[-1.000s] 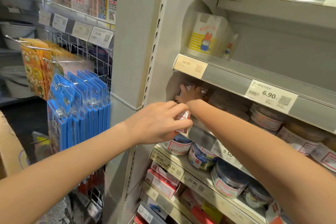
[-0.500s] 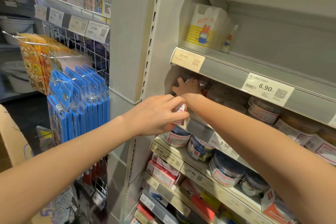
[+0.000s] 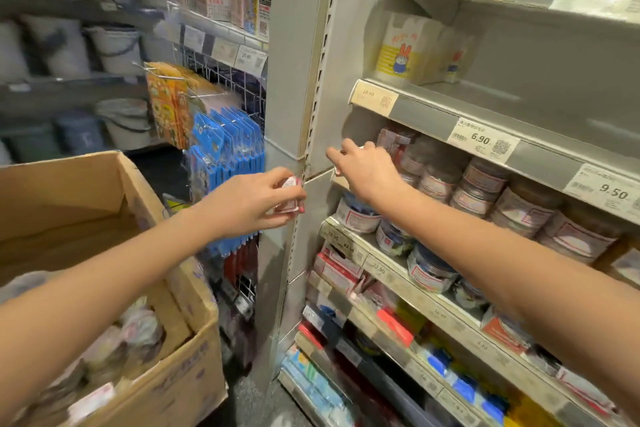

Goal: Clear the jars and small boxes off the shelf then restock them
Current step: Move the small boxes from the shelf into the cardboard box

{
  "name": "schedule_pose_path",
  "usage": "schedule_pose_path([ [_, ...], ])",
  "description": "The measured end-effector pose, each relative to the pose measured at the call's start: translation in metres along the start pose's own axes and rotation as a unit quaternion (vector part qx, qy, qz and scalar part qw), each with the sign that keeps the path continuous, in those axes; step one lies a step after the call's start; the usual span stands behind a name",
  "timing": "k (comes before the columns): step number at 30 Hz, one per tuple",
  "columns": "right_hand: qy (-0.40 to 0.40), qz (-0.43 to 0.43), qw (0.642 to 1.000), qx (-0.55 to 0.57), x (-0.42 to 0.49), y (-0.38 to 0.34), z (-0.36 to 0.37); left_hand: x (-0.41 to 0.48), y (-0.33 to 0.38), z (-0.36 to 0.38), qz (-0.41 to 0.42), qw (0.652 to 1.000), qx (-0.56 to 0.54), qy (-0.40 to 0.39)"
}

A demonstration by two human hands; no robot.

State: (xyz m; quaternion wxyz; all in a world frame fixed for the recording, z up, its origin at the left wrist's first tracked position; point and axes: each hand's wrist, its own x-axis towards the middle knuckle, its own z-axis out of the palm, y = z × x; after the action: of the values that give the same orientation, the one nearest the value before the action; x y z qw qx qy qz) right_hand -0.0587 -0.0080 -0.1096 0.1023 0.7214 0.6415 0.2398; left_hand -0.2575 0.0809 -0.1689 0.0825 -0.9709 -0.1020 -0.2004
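Since a sec ago the left hand [image 3: 249,201] is pulled clear of the shelf [image 3: 343,183], small boxes [image 3: 290,196] pinched in it, carton [image 3: 104,191] sat down-left nearest it, while another box [image 3: 336,170] looks gripped by the right hand [image 3: 365,172] at the shelf.

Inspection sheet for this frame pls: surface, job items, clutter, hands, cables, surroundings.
Surface: grey shelf with the 6.90 tag, stocked.
Job's things: labelled jars stacked on it; small red-and-white boxes held off it.
Clutter: open cardboard box, bagged goods inside.
Grippers: left hand grips the boxes, clear of the shelf; right hand curled at the shelf's left end, contents hidden.
Cables: nothing seen.
Surroundings: blue hanging packs, stocked lower shelves, pale buckets.
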Motion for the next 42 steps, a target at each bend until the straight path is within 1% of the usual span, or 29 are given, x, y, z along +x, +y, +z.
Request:
schedule_pose_path([
  [4,-0.018,-0.066,0.995,0.067,-0.031,-0.04,-0.01,-0.049,0.003,-0.008,-0.053,0.997,-0.043,-0.041],
  [6,-0.011,-0.094,0.989,0.116,-0.039,-0.061,-0.01,-0.071,0.002,-0.011,-0.076,0.994,-0.063,-0.049],
  [10,-0.002,-0.122,0.971,0.205,-0.035,-0.104,-0.007,-0.111,-0.001,-0.016,-0.137,0.985,-0.091,-0.06],
  [13,-0.009,-0.156,0.952,0.263,-0.02,-0.136,-0.008,-0.14,-0.013,-0.017,-0.172,0.977,-0.112,-0.058],
  [15,-0.02,-0.171,0.939,0.299,-0.014,-0.15,-0.011,-0.152,-0.019,-0.017,-0.176,0.975,-0.116,-0.065],
  [19,-0.059,-0.184,0.908,0.371,0.0,-0.188,-0.017,-0.189,-0.033,-0.025,-0.221,0.96,-0.153,-0.08],
  [21,-0.076,-0.202,0.9,0.378,0.006,-0.207,-0.016,-0.209,-0.038,-0.027,-0.253,0.947,-0.174,-0.095],
  [25,-0.096,-0.226,0.881,0.405,0.015,-0.243,-0.017,-0.248,-0.048,-0.025,-0.261,0.936,-0.158,-0.175],
  [27,-0.108,-0.243,0.876,0.403,0.018,-0.26,-0.016,-0.263,-0.049,-0.026,-0.284,0.916,-0.173,-0.227],
  [29,-0.123,-0.262,0.873,0.392,0.022,-0.275,-0.016,-0.273,-0.047,-0.026,-0.296,0.9,-0.19,-0.258],
  [33,-0.187,-0.292,0.868,0.355,0.026,-0.302,-0.002,-0.285,-0.038,-0.016,-0.35,0.864,-0.223,-0.286],
  [36,-0.242,-0.317,0.858,0.326,0.024,-0.317,0.015,-0.289,-0.032,0.001,-0.382,0.844,-0.219,-0.306],
  [39,-0.289,-0.337,0.852,0.278,0.025,-0.326,0.031,-0.291,-0.025,0.019,-0.385,0.831,-0.217,-0.337],
  [42,-0.299,-0.364,0.848,0.242,0.023,-0.337,0.048,-0.29,-0.018,0.031,-0.384,0.826,-0.217,-0.35],
])
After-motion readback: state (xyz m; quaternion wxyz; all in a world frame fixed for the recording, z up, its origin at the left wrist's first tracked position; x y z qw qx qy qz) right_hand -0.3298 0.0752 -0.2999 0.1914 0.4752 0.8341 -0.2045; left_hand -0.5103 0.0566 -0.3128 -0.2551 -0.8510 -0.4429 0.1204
